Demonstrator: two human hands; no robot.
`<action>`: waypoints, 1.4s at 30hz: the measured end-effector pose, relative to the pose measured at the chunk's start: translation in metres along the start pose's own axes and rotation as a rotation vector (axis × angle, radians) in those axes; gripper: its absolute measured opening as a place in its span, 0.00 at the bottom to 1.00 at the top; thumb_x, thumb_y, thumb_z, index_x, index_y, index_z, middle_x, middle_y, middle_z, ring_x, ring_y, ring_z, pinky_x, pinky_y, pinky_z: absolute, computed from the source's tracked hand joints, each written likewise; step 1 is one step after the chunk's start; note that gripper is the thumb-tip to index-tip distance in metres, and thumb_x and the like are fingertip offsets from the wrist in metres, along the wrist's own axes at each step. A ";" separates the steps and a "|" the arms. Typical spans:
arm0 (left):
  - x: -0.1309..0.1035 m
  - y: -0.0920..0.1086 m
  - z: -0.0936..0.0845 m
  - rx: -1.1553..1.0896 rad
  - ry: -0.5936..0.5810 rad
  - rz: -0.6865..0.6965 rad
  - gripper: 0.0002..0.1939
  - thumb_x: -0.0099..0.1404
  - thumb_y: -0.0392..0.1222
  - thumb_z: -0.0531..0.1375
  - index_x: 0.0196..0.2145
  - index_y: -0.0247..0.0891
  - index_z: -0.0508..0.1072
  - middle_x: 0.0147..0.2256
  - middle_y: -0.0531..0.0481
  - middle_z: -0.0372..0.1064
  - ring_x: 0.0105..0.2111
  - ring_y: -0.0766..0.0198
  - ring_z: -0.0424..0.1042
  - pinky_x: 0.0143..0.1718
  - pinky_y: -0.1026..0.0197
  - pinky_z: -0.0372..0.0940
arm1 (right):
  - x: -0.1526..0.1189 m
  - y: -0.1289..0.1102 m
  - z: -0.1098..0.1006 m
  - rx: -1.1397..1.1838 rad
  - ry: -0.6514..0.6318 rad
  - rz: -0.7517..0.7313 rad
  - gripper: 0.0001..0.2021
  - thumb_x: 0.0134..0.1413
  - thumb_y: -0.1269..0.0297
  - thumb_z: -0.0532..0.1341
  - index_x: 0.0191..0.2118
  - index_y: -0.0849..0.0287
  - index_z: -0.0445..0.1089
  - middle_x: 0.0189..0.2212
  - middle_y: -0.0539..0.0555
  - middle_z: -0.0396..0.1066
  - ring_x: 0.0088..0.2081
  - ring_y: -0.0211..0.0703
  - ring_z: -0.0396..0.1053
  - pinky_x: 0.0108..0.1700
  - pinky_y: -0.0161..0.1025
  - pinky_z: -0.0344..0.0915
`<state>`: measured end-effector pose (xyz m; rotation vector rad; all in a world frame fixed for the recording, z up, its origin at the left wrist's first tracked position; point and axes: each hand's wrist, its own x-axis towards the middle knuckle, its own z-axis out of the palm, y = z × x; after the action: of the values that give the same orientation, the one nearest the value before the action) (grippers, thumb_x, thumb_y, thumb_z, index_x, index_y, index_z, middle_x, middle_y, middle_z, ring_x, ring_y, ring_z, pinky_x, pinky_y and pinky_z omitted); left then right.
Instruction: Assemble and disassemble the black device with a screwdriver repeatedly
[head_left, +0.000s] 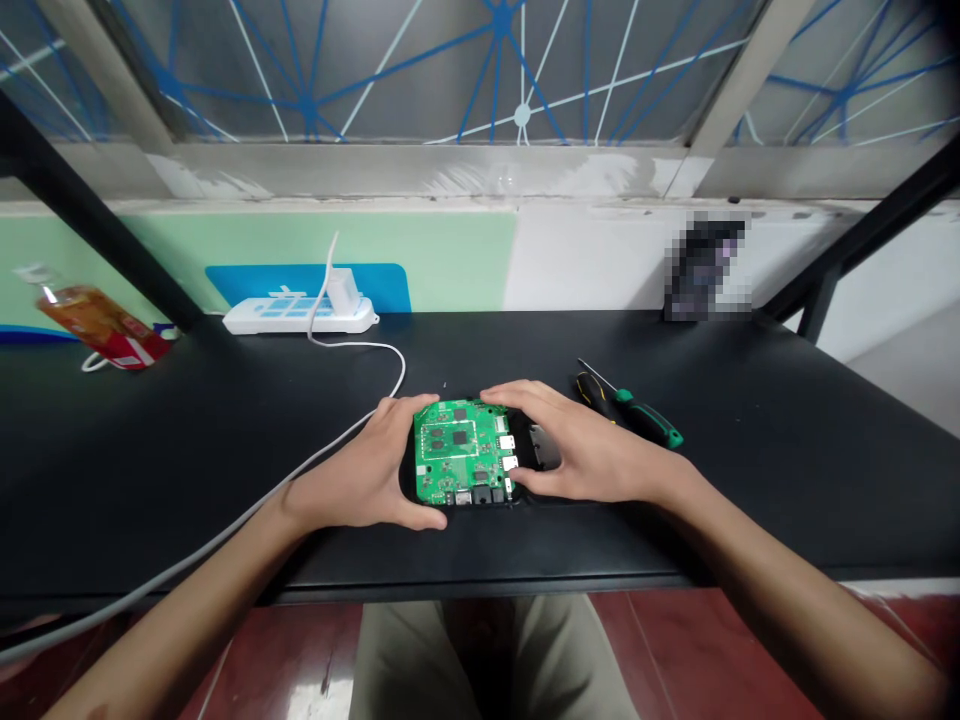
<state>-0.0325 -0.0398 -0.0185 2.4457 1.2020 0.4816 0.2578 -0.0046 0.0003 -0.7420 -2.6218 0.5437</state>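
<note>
A green circuit board (454, 465) with white connectors and ports along its right and near edges lies in a black plastic case on the table. My left hand (375, 465) is closed round the left side of the case, fingers at the far edge and thumb at the near edge. On the board's right side, my right hand (577, 445) has its fingers at the far edge and its thumb at the connectors. Under my right palm a dark piece (544, 450) shows in part; its kind is hidden.
A green-handled screwdriver (649, 418) and a black-and-yellow handled tool (595, 393) lie beyond my right hand. A white cable (262, 505) runs from the power strip (300, 316) across the black table (787, 470) towards me. A drink bottle (112, 325) stands far left.
</note>
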 end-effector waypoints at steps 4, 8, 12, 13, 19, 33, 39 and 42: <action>-0.001 -0.002 0.003 -0.018 0.007 -0.038 0.62 0.50 0.61 0.73 0.68 0.41 0.41 0.63 0.31 0.52 0.64 0.31 0.56 0.63 0.27 0.54 | 0.007 0.002 -0.006 -0.063 0.017 -0.007 0.39 0.51 0.61 0.67 0.67 0.56 0.54 0.64 0.63 0.64 0.63 0.55 0.66 0.63 0.54 0.68; -0.002 -0.006 0.007 -0.094 0.019 -0.058 0.72 0.48 0.63 0.74 0.71 0.41 0.27 0.69 0.25 0.38 0.70 0.26 0.44 0.65 0.24 0.48 | 0.015 0.011 -0.011 -0.045 0.102 0.009 0.41 0.47 0.62 0.69 0.67 0.56 0.55 0.63 0.61 0.67 0.60 0.55 0.70 0.62 0.54 0.70; -0.002 -0.007 0.007 -0.161 0.032 -0.038 0.75 0.50 0.66 0.73 0.71 0.43 0.22 0.71 0.24 0.36 0.71 0.27 0.42 0.65 0.23 0.45 | 0.020 0.024 -0.014 0.045 0.220 0.001 0.42 0.46 0.61 0.70 0.66 0.56 0.53 0.61 0.61 0.69 0.59 0.54 0.72 0.62 0.55 0.70; -0.001 -0.006 0.007 -0.170 0.029 -0.040 0.75 0.49 0.66 0.73 0.72 0.43 0.22 0.71 0.24 0.37 0.70 0.27 0.44 0.65 0.23 0.45 | 0.020 0.026 -0.014 0.056 0.242 0.000 0.42 0.46 0.61 0.70 0.66 0.56 0.53 0.61 0.62 0.69 0.59 0.54 0.72 0.62 0.56 0.70; -0.001 -0.004 0.004 -0.161 0.020 -0.027 0.75 0.48 0.66 0.74 0.72 0.43 0.25 0.69 0.24 0.44 0.68 0.29 0.52 0.66 0.25 0.45 | 0.010 0.033 -0.010 0.048 0.323 0.035 0.41 0.46 0.60 0.70 0.65 0.59 0.54 0.60 0.64 0.70 0.57 0.54 0.74 0.61 0.57 0.71; 0.017 0.004 -0.005 0.058 0.251 0.088 0.51 0.63 0.52 0.67 0.70 0.47 0.39 0.69 0.35 0.42 0.70 0.40 0.46 0.69 0.35 0.50 | 0.005 0.027 -0.010 0.026 0.382 0.004 0.39 0.48 0.62 0.69 0.65 0.55 0.55 0.62 0.61 0.69 0.61 0.54 0.70 0.62 0.58 0.71; 0.033 0.004 -0.012 0.172 0.220 0.192 0.50 0.63 0.52 0.67 0.70 0.41 0.40 0.70 0.31 0.41 0.71 0.39 0.44 0.69 0.35 0.49 | 0.003 0.022 -0.010 -0.022 0.380 -0.023 0.37 0.48 0.63 0.69 0.63 0.56 0.57 0.61 0.61 0.69 0.59 0.52 0.72 0.61 0.55 0.72; 0.033 0.001 -0.014 0.136 0.227 0.211 0.52 0.62 0.53 0.68 0.71 0.43 0.39 0.70 0.33 0.42 0.70 0.39 0.45 0.69 0.34 0.49 | 0.003 0.021 -0.010 -0.017 0.381 -0.022 0.36 0.48 0.62 0.69 0.63 0.54 0.58 0.61 0.59 0.69 0.60 0.52 0.71 0.61 0.55 0.72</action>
<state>-0.0196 -0.0110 -0.0013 2.7088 1.0964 0.7799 0.2684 0.0163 0.0000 -0.7393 -2.2800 0.3351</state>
